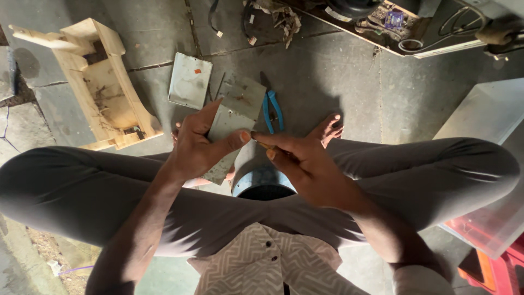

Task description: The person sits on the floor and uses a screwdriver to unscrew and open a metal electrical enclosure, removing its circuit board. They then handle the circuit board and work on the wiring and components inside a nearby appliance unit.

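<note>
The left hand [199, 145] clamps a grey metal plate [232, 123]; the right hand [303, 164] pinches a thin tool [263, 146] against it. Blue pliers [273, 109] lie on the floor [338, 82] beyond.

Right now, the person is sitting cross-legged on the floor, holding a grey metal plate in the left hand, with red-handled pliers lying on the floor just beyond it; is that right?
Not quite: the pliers have blue handles, not red, as the head view shows. The rest holds: the person sits cross-legged, the left hand holds the grey metal plate, and the pliers lie on the floor just beyond it.
</note>
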